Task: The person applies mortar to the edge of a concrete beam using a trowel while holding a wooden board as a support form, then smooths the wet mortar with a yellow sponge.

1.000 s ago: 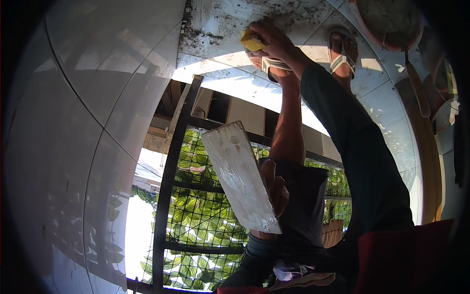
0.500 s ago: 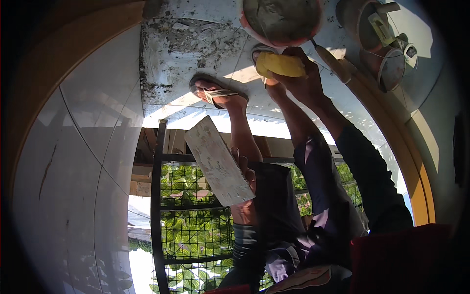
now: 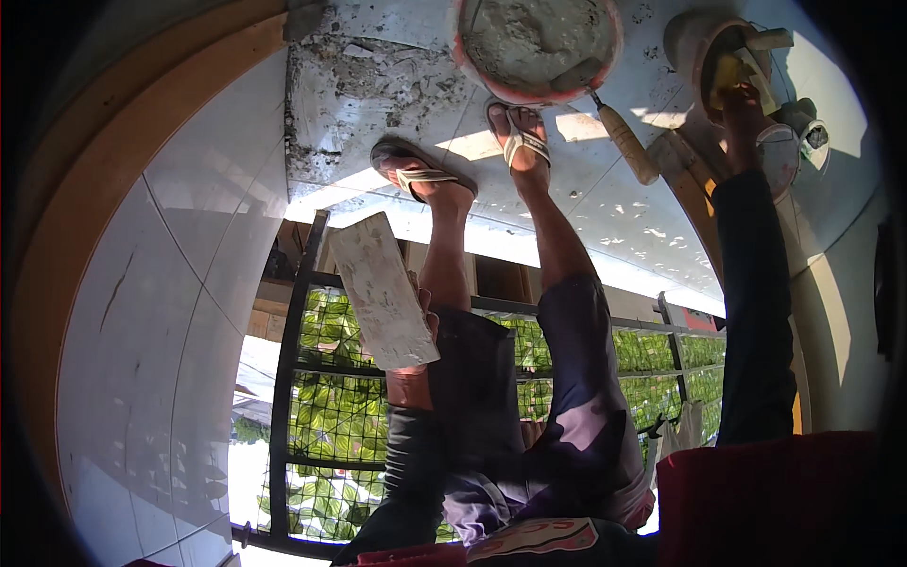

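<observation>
The view hangs down past my own legs, so the floor lies at the top of the picture. My left hand (image 3: 419, 326) grips a rectangular tile (image 3: 383, 288) smeared with grey mortar, held in front of my knee. My right hand (image 3: 744, 102) is stretched far out and holds a yellow sponge (image 3: 726, 72) at the mouth of a beige bucket (image 3: 694, 38). My two sandalled feet (image 3: 420, 178) (image 3: 520, 140) stand on the pale tiled floor between the hands.
A round red-rimmed pan of grey mortar (image 3: 534, 42) sits by my feet, with a wooden-handled trowel (image 3: 625, 142) leaning out of it. A rough mortar patch (image 3: 350, 85) covers the floor. White wall tiles (image 3: 161, 331) are at left. A black railing (image 3: 300, 378) fronts green foliage.
My right hand has carried the sponge from the floor near my feet out to the bucket. The view has swung, bringing both feet and the mortar pan into sight. The tile stays in my left hand.
</observation>
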`<state>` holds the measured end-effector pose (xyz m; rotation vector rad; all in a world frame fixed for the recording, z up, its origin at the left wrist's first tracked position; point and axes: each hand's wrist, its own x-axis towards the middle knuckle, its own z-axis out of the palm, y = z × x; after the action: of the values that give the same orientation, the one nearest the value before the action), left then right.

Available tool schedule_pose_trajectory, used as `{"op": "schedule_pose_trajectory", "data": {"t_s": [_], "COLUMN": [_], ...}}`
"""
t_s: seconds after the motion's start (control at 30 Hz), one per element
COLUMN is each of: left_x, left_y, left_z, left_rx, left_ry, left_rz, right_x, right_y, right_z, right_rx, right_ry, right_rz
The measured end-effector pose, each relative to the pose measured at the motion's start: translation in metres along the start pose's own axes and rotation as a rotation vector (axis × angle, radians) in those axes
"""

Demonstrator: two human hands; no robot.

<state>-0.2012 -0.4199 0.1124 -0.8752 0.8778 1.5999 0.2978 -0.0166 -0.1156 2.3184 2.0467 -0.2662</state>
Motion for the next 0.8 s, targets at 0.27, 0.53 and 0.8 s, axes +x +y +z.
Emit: {"op": "schedule_pose_trajectory", "data": {"t_s": [0.27,0.53,0.8], "left_x": [0.002,-0.007,-0.002], "left_y": [0.015,0.015,0.008], "left_z": [-0.011,-0.016,0.015], "left_rx": [-0.244,-0.211,-0.393], "left_ry": [-0.209,-0.238,-0.351], "left_rz": [0.063,0.091,0.048], "right_x": [0.038,0.037,-0.032], "right_y": [0.031,0.018,-0.089], "right_z": [0.051,0.044,-0.023], "right_rx": [-0.181,-0.339,0.040], "right_ry": [-0.296,-0.215,-0.031], "right_rz": [-0.255,-0.185,-0.510]}}
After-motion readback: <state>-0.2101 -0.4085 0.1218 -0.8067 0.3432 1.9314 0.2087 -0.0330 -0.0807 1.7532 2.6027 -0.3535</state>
